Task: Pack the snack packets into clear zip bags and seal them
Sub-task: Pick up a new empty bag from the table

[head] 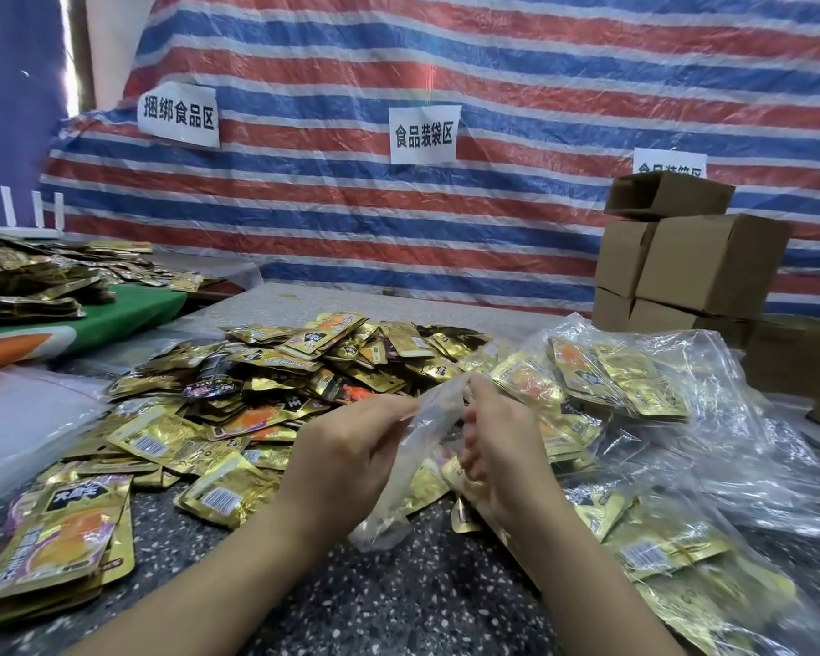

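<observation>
Head view: my left hand (351, 447) and right hand (498, 447) each pinch the clear zip bag (422, 433).
I'd spread its mouth wide before feeding in packets (275, 371).

There are two hands, a left hand (346, 447) and a right hand (498, 447). Three white paper signs (422, 134) hang on one striped sheet (493, 63). About five brown boxes (711, 262) sit in a stack. The gold snack packets (304, 366) are too many to count. The filled clear bags (635, 385) are hard to count.
</observation>
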The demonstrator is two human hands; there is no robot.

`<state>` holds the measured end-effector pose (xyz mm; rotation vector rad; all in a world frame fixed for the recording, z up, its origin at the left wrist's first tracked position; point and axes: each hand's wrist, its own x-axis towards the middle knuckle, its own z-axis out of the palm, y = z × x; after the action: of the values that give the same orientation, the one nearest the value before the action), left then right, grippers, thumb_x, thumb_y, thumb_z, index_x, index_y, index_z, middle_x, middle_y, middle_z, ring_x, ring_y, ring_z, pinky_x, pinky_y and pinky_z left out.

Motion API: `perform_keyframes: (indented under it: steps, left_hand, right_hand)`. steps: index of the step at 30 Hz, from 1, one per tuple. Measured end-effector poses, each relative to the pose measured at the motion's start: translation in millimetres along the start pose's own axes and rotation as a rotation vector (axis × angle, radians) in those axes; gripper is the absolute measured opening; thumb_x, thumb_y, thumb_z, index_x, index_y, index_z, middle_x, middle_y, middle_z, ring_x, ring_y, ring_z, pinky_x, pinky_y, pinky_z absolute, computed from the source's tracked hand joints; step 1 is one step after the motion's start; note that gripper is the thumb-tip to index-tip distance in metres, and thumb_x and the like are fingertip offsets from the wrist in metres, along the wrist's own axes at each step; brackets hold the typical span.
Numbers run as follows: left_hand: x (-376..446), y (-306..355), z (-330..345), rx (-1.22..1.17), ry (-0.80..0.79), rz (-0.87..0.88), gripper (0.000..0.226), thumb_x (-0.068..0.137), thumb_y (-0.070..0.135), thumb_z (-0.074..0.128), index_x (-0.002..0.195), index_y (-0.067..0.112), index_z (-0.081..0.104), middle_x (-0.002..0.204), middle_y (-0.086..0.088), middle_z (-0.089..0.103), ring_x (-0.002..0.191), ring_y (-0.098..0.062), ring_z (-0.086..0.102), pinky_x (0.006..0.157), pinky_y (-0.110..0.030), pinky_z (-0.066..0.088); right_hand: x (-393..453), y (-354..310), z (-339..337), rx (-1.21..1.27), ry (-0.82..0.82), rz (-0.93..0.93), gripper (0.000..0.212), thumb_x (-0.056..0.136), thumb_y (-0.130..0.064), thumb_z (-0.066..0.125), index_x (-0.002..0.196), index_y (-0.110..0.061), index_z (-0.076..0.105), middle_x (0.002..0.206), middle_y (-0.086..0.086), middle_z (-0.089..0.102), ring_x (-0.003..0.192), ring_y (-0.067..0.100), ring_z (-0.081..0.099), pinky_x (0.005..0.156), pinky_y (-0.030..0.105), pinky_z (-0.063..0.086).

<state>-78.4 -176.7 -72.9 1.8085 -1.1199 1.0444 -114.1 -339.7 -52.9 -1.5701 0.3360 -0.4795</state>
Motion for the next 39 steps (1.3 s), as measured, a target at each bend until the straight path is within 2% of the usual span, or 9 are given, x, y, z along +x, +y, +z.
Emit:
perform_keyframes:
  steps: [3, 6, 9, 12, 17, 21, 24, 30, 39]
  left_hand:
    - [1, 1, -1, 0.064, -0.024, 0.047, 0.025, 0.093, 0.015, 0.054, 0.104, 0.006, 0.074, 0.101, 0.000, 0.075, 0.088, -0.013, 0.072, 0.071, -0.027, 0.059]
    - [2, 4, -1, 0.096, -0.044, 0.108, 0.027, 0.094, 0.016, 0.051, 0.101, 0.006, 0.074, 0.099, -0.001, 0.075, 0.085, -0.016, 0.072, 0.064, -0.030, 0.059]
    - [3, 4, 0, 0.124, -0.096, 0.175, 0.021, 0.090, 0.009, 0.056, 0.099, 0.005, 0.075, 0.099, -0.004, 0.075, 0.087, -0.018, 0.072, 0.067, -0.031, 0.060]
    - [1, 1, 3, 0.127, -0.189, 0.188, 0.017, 0.085, 0.003, 0.070, 0.101, 0.005, 0.075, 0.103, -0.004, 0.075, 0.091, -0.018, 0.072, 0.072, -0.033, 0.060]
    - [-1, 4, 1, -0.053, -0.232, -0.169, 0.052, 0.095, 0.062, 0.038, 0.110, 0.023, 0.071, 0.105, 0.015, 0.069, 0.097, 0.007, 0.057, 0.080, -0.009, 0.044]
    - [1, 3, 4, -0.048, -0.135, -0.255, 0.029, 0.095, 0.042, 0.050, 0.081, 0.021, 0.064, 0.074, 0.013, 0.059, 0.072, -0.007, 0.055, 0.062, -0.025, 0.044]
    - [-1, 2, 5, -0.145, -0.190, -0.352, 0.025, 0.098, 0.032, 0.053, 0.074, 0.025, 0.055, 0.064, 0.008, 0.056, 0.059, -0.012, 0.051, 0.051, -0.023, 0.037]
    - [1, 5, 6, -0.286, -0.262, -0.516, 0.028, 0.101, 0.028, 0.046, 0.074, 0.021, 0.051, 0.065, 0.003, 0.058, 0.057, -0.007, 0.047, 0.055, -0.036, 0.041]
    - [-1, 0, 5, -0.324, -0.363, -0.515, 0.020, 0.095, 0.027, 0.057, 0.077, 0.020, 0.053, 0.063, 0.009, 0.053, 0.054, -0.003, 0.048, 0.044, -0.015, 0.038]
  right_hand:
    - [-4, -5, 4, 0.089, -0.183, 0.143, 0.050, 0.099, -0.050, 0.051, 0.081, -0.005, 0.062, 0.051, 0.000, 0.054, 0.041, 0.012, 0.044, 0.044, 0.025, 0.031]
    - [-4, -6, 3, 0.126, -0.188, 0.097, 0.028, 0.097, -0.020, 0.052, 0.071, -0.010, 0.055, 0.051, 0.001, 0.054, 0.041, 0.013, 0.044, 0.041, 0.023, 0.031]
    - [-4, -8, 1, 0.146, -0.172, 0.077, 0.030, 0.088, -0.003, 0.048, 0.060, -0.012, 0.051, 0.048, 0.003, 0.050, 0.040, 0.013, 0.043, 0.039, 0.022, 0.029]
    - [-3, -4, 1, 0.091, -0.176, 0.060, 0.030, 0.091, -0.002, 0.051, 0.062, -0.010, 0.053, 0.053, 0.007, 0.046, 0.040, 0.013, 0.043, 0.039, 0.023, 0.028]
    - [-4, -1, -3, -0.036, -0.218, -0.052, 0.030, 0.093, -0.008, 0.060, 0.065, -0.010, 0.068, 0.057, 0.005, 0.054, 0.044, 0.011, 0.048, 0.042, 0.022, 0.033]
    - [-14, -3, 1, -0.138, -0.407, -0.156, 0.022, 0.096, -0.012, 0.061, 0.081, -0.008, 0.076, 0.063, -0.001, 0.062, 0.052, 0.009, 0.053, 0.051, 0.023, 0.042]
    - [-18, -6, 3, -0.118, -0.463, -0.147, 0.017, 0.098, -0.005, 0.057, 0.085, -0.004, 0.068, 0.060, -0.002, 0.063, 0.055, 0.012, 0.057, 0.052, 0.022, 0.046]
    - [-20, -9, 0, -0.008, -0.508, -0.067, 0.014, 0.100, -0.007, 0.058, 0.086, -0.004, 0.058, 0.060, 0.001, 0.064, 0.057, 0.015, 0.063, 0.054, 0.023, 0.052]
    - [-19, -8, -1, -0.058, -0.478, -0.062, 0.022, 0.100, -0.008, 0.055, 0.079, -0.010, 0.064, 0.059, -0.001, 0.062, 0.055, 0.014, 0.062, 0.052, 0.022, 0.048]
